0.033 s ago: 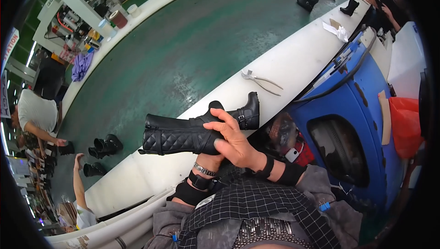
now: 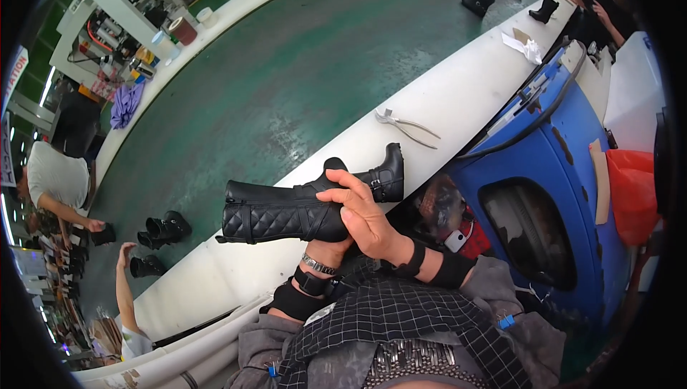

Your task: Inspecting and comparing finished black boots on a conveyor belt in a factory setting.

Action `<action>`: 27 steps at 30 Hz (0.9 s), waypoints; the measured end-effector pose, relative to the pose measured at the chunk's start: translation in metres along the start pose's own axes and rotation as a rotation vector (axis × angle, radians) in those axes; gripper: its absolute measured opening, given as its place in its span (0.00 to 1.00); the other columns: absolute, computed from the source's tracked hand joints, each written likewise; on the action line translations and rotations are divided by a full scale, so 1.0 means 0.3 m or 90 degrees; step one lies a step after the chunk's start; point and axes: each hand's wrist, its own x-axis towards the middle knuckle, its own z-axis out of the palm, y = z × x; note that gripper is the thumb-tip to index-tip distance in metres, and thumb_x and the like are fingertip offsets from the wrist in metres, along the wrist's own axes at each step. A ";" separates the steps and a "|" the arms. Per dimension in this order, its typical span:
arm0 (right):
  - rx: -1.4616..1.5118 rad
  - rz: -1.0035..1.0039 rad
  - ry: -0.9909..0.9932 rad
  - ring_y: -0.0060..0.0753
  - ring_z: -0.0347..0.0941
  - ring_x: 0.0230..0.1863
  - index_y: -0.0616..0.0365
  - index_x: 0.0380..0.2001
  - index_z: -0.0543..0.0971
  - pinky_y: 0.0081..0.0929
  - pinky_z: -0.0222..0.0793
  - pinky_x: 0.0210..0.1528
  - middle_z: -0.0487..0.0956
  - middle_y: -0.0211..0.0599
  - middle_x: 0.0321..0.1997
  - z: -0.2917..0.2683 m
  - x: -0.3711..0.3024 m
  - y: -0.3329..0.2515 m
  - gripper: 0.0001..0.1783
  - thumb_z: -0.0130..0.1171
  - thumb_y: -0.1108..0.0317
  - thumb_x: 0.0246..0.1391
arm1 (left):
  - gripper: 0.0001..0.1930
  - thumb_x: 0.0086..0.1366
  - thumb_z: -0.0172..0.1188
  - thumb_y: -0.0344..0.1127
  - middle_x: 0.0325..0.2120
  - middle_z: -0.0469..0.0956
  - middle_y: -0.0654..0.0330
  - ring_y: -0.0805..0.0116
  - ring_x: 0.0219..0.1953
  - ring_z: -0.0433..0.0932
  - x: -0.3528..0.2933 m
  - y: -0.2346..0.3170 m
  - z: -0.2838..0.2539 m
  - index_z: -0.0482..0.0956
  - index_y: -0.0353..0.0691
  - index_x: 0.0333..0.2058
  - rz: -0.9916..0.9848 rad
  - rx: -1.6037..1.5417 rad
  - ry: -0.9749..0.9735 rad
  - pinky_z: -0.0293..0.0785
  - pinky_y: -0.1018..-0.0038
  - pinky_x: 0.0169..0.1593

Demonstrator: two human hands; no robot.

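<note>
A tall black boot [image 2: 283, 214] with a quilted shaft, crossed straps and a side zip lies sideways in front of me, its top toward the left. My left hand [image 2: 329, 251], with a metal watch at the wrist, supports it from beneath; the boot hides those fingers. Across its ankle and foot lies my right hand [image 2: 365, 217], fingers stretched out and slightly apart, fingertips touching the leather. Just behind, a second black boot [image 2: 388, 174] with a buckled strap rests on the white ledge [image 2: 472, 92]. Metal pincers [image 2: 408, 128] lie farther along that ledge.
A blue machine housing [image 2: 572, 174] with a dark window stands at my right, beside a red bag [image 2: 630, 196]. Several boots [image 2: 169, 226] sit on the green belt [image 2: 308, 81]. At left, one co-worker's hand [image 2: 95, 225] holds a boot; another person's arm [image 2: 125, 289] reaches up.
My right thumb has shifted slightly up, closer to the fingers of that hand. The boot and my left hand look nearly the same.
</note>
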 end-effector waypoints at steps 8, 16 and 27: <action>-0.026 -0.007 -0.022 0.43 0.49 0.65 0.55 0.51 0.73 0.38 0.42 0.67 0.55 0.43 0.65 0.003 0.009 0.000 0.21 0.47 0.65 0.53 | 0.17 0.65 0.49 0.44 0.45 0.70 0.58 0.67 0.49 0.71 -0.023 -0.027 0.025 0.66 0.43 0.49 -0.164 -0.502 0.056 0.69 0.69 0.52; -0.009 0.006 0.026 0.43 0.54 0.63 0.58 0.46 0.76 0.37 0.46 0.65 0.65 0.40 0.59 0.055 0.050 0.032 0.17 0.43 0.68 0.56 | 0.17 0.66 0.48 0.43 0.48 0.69 0.58 0.68 0.49 0.71 -0.057 -0.094 0.033 0.66 0.43 0.51 -0.242 -0.982 0.041 0.70 0.68 0.53; -0.174 0.196 0.267 0.42 0.64 0.55 0.63 0.57 0.62 0.36 0.61 0.56 0.65 0.47 0.57 -0.126 -0.015 0.205 0.30 0.57 0.68 0.51 | 0.21 0.63 0.52 0.42 0.31 0.68 0.54 0.67 0.29 0.72 0.016 -0.099 -0.065 0.64 0.29 0.47 -0.386 -1.775 -0.042 0.79 0.77 0.31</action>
